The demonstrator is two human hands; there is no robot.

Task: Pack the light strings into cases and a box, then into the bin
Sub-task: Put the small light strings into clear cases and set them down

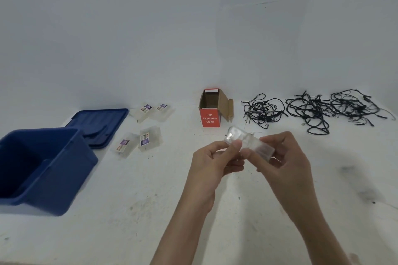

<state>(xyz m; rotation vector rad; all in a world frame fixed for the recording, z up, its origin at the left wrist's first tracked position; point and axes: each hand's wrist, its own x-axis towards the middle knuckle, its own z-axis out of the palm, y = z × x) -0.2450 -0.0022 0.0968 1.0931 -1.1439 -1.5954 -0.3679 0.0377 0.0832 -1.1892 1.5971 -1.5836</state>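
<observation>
Left grip (212,163) and right grip (286,157) pinching clear oblong case (249,143), frosted plastic, tilted

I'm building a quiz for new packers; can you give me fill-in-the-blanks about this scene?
The left hand and right hand together hold a clear ____.
The open bin is ____.
The red box reads LED Decorative ____.
The light strings lie to the box's ____.
Missing words: case; blue; Lights; right.

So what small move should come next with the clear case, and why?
Probably open the clear case: the left hand and right hand both grip it, no dark wire shows inside it, and the light strings lie unpacked on the right.
</observation>
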